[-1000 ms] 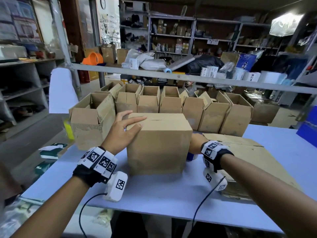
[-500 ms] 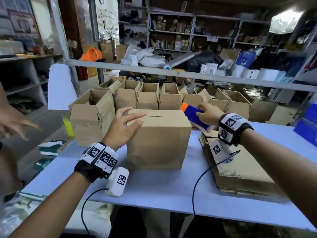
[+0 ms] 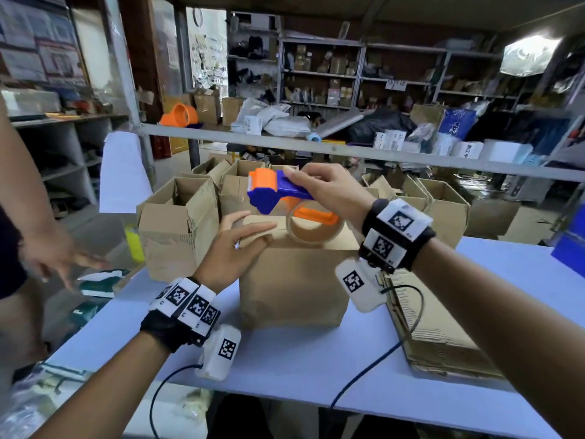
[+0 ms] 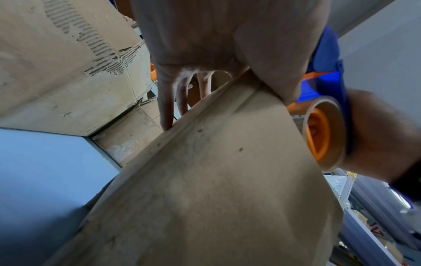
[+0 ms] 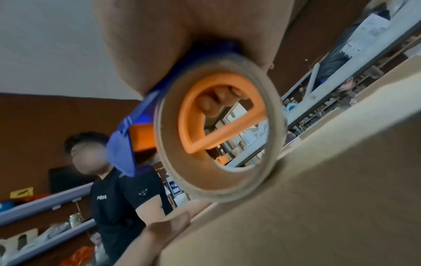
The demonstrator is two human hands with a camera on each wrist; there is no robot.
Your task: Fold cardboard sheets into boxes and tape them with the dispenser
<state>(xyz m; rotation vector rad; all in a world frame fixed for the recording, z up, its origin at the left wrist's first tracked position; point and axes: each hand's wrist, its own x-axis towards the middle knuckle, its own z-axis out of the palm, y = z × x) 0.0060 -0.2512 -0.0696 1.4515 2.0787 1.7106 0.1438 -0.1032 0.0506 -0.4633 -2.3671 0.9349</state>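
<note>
Left hand [image 3: 232, 245] hasn't budged, fingers straight and flat on the folded box [image 3: 292, 282], pinning the top flaps on the blue table [image 3: 316, 359]. The right hand [image 3: 329, 193] has swung in, fingers curled round the tape dispenser [image 3: 278, 193], now over the seam; taping looks next. Only the right wrist view shows fingertips [image 5: 218, 100] through the roll and a bystander [image 5: 120, 194] beyond.

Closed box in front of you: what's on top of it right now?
The left hand lies flat on the closed box, near its left edge. The right hand holds the tape dispenser over it. The flap seam is covered.
</note>
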